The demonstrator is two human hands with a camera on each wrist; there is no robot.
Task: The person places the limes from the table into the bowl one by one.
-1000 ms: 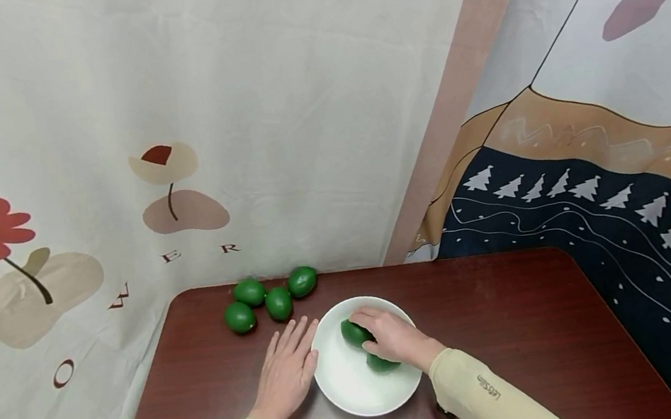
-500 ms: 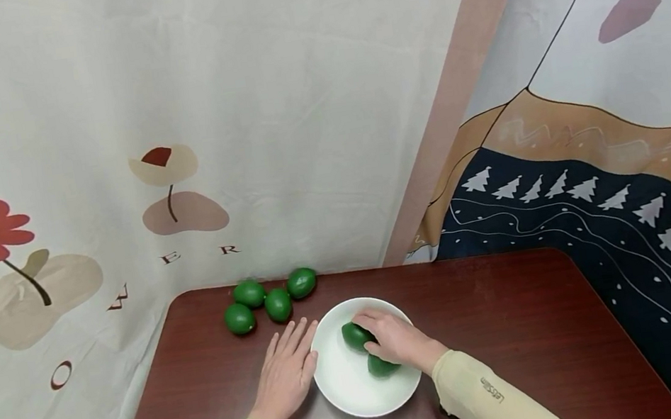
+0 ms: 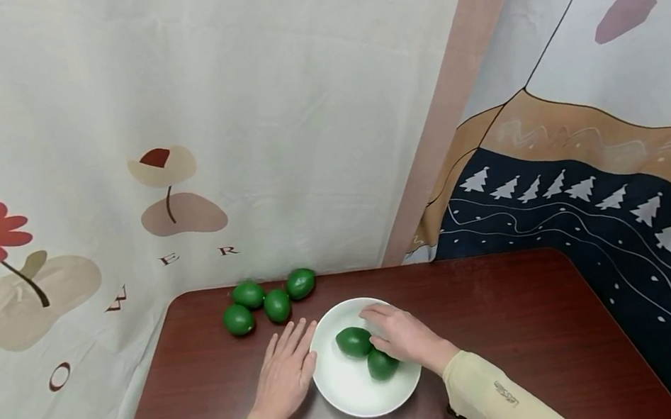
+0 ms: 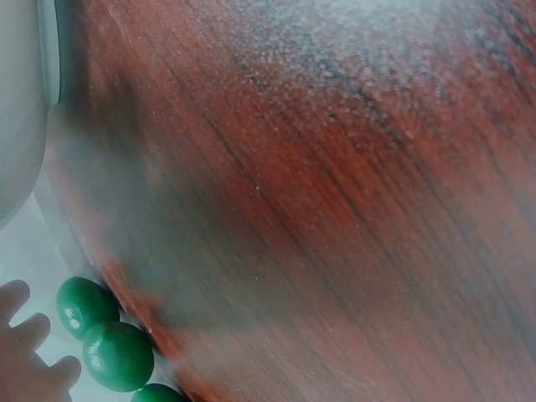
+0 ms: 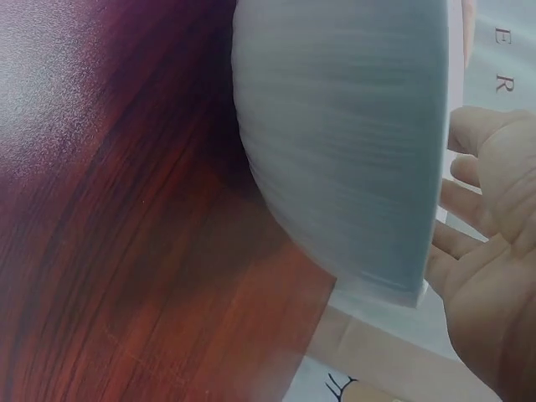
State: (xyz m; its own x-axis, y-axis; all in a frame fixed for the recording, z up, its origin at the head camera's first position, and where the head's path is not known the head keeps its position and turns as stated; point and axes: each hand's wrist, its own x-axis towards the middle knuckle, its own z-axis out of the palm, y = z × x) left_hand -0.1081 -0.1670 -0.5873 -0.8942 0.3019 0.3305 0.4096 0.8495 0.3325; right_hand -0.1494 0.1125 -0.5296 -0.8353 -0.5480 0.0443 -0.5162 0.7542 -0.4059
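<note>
Two green limes, an upper left one and a lower right one, lie side by side in a white bowl. Over the bowl's right side is my right hand, fingers loosely extended, thumb close to the limes and nothing in its grasp. In the right wrist view its fingers reach past the rim of the bowl. My left hand lies with straight fingers at the bowl's left edge. The left wrist view catches its fingertips beside some limes.
Several more limes sit grouped near the back left edge of the dark red wooden table. A pale curtain with printed flowers hangs behind it, and a navy cloth with white trees hangs at the right.
My right hand has let go of the upper lime and moved slightly right. That lime now lies a little left and lower in the bowl. My left hand stays in place.
</note>
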